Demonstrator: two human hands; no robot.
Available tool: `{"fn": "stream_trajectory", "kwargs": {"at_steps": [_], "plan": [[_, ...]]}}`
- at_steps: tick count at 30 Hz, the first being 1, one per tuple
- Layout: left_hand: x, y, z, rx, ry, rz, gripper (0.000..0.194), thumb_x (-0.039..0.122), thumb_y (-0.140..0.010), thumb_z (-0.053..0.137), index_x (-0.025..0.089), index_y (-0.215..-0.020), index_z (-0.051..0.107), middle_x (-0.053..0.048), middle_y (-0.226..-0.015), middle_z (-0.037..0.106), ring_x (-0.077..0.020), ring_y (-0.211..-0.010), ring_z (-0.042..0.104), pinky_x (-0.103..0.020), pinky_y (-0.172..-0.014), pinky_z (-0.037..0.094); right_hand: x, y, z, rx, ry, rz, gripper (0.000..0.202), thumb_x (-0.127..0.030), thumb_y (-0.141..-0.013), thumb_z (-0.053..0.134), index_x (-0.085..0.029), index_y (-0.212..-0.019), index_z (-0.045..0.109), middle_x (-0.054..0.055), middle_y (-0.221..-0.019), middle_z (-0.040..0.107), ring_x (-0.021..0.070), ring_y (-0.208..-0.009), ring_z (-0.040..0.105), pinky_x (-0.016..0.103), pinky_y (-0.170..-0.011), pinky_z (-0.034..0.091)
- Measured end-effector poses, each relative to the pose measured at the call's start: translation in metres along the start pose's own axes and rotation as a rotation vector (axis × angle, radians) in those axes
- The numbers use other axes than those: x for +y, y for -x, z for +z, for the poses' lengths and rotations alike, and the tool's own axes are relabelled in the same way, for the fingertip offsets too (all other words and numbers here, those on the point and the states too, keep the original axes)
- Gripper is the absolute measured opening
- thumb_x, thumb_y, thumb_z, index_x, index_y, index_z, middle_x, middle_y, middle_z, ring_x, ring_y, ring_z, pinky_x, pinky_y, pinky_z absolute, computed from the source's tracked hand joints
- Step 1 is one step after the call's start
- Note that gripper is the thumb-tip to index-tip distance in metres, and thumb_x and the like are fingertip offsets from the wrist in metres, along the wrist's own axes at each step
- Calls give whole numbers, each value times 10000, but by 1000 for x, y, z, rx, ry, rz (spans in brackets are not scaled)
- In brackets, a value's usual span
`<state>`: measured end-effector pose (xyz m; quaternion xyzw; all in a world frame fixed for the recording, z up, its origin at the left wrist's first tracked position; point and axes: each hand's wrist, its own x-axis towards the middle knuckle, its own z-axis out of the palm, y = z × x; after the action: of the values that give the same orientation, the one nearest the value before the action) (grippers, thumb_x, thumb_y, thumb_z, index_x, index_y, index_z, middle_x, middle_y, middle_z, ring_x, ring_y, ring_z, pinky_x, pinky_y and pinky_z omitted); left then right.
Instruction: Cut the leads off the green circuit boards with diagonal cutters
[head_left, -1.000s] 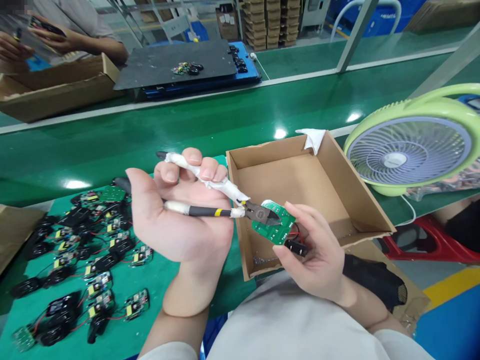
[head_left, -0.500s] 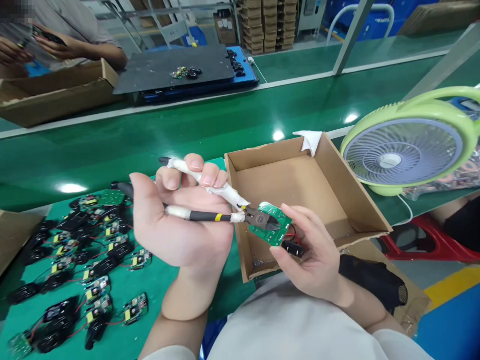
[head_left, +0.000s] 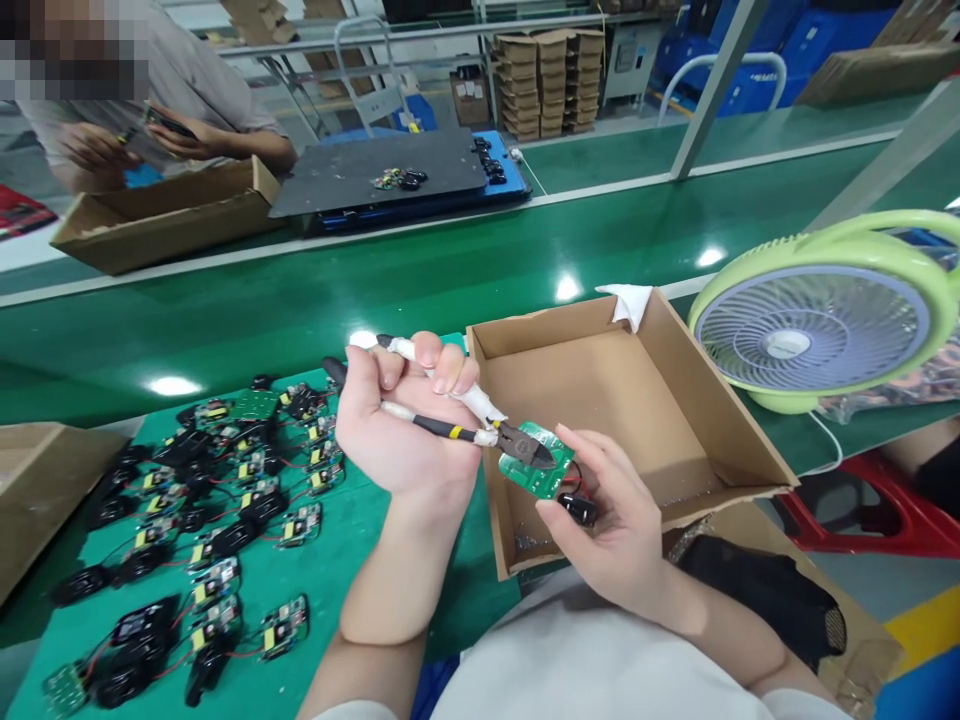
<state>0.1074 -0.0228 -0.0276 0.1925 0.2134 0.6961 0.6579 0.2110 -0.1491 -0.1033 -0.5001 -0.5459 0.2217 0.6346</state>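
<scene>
My left hand (head_left: 412,430) is wrapped round the taped handles of a pair of cutters (head_left: 525,447), palm up. The jaws of the cutters lie over the face of a green circuit board (head_left: 534,480). Between the thumb and fingers of my right hand (head_left: 615,510) the board is held by its right edge, with a black part (head_left: 577,508) and red wires beside it. Both hands are over the left part of an open cardboard box (head_left: 592,385). Whether the jaws touch the board cannot be made out.
Many boards with black parts and wires lie on a green mat (head_left: 292,610) at left. A green fan (head_left: 810,325) stands at right. Across the bench a person (head_left: 202,80) works behind another box (head_left: 172,215).
The view has shifted, so the scene sits lower and further right. The fingers of my left hand have drawn in slightly round the handles. My right hand still holds the board.
</scene>
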Motion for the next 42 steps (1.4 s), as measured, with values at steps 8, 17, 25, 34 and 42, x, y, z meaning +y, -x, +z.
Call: {"fn": "stream_trajectory", "kwargs": {"at_steps": [8, 17, 25, 34, 42], "plan": [[-5, -8, 2, 77, 38, -11, 446, 337, -1028, 297, 182, -640, 142, -17, -594, 340, -89, -466, 269, -201, -433, 255, 4, -1, 9, 20, -113, 139, 518, -113, -856, 699, -244, -1354, 639, 125, -1249, 628, 198, -952, 743, 271, -808, 649], [-2, -11, -1, 94, 70, -11, 462, 397, -1013, 382, 186, -628, 237, -16, -660, 383, -94, -517, 370, -212, -503, 370, 9, -3, 7, 15, -140, 227, 463, -186, -882, 700, -219, -1339, 633, 133, -1269, 631, 212, -981, 741, 311, -842, 652], [-2, -6, 3, 141, -13, -33, 507, 538, -968, 403, 157, -638, 448, -73, -772, 524, -145, -615, 509, -277, -578, 463, 8, -1, 8, 69, -151, 199, 480, -166, -885, 690, -217, -1358, 622, 145, -1284, 607, 221, -1002, 734, 319, -851, 651], [-9, -4, -2, 51, -60, -68, 478, 475, -984, 386, 167, -620, 405, -53, -722, 445, -137, -590, 447, -266, -553, 411, 9, 0, 8, 115, -90, 172, 511, -154, -850, 713, -224, -1350, 636, 134, -1246, 630, 233, -1069, 699, 295, -828, 649], [-9, -5, -2, 59, -54, -70, 488, 453, -1010, 364, 178, -617, 278, -36, -669, 386, -128, -552, 372, -260, -526, 349, 9, 0, 9, 118, -89, 185, 505, -151, -844, 715, -225, -1339, 644, 129, -1238, 638, 227, -1049, 693, 291, -813, 645]]}}
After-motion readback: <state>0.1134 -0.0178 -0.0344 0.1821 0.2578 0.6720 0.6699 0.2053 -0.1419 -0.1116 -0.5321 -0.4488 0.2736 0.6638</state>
